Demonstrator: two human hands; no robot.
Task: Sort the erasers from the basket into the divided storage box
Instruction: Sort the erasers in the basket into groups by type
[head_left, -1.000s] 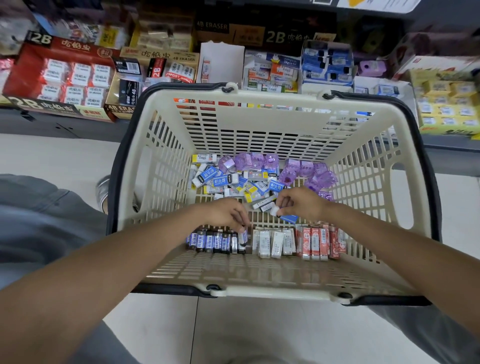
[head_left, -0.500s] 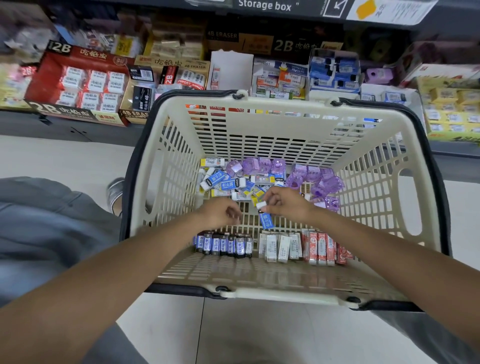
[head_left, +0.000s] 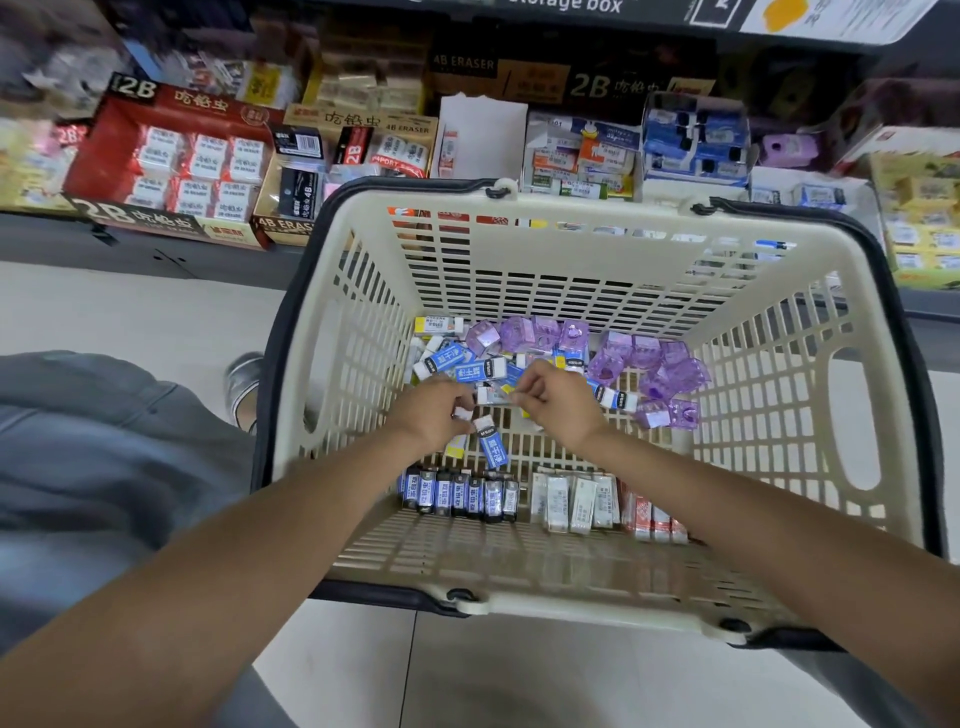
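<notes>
**Both hands in the basket, erasers in three near rows**

The cream basket (head_left: 582, 244) sits on a pale floor below a shelf of eraser cartons. Both hands meet at its centre.

The left hand (head_left: 434, 415) has its fingers curled round a blue eraser (head_left: 491, 441), which sticks out toward 5 o'clock from the fist; a second small white piece shows at its fingertips, though what it is I cannot tell. The right hand (head_left: 553, 402) pinches a white-ended eraser (head_left: 491, 396) between thumb and forefinger, just at 9 o'clock of its knuckles, touching the left hand's fingertips.

At 6 o'clock of the hands, against the near wall, three upright rows stand side by side. The dark row (head_left: 460, 492) at 7 o'clock counts about seven pieces. The white row (head_left: 574, 501) at 6 o'clock counts about five. The red row (head_left: 652, 514) at 5 o'clock shows perhaps four, partly hidden by the right forearm.

At 12 o'clock lies a loose heap (head_left: 457, 364) of blue-and-white erasers, some six visible, with one yellow-banded piece at its far corner. From 12 to 3 o'clock the purple cases (head_left: 649, 364) spread in an arc, roughly eleven, some overlapping so the count is unsure.

A grey trouser leg (head_left: 104, 441) and a shoe (head_left: 241, 379) lie at 9 o'clock, outside the basket.
</notes>
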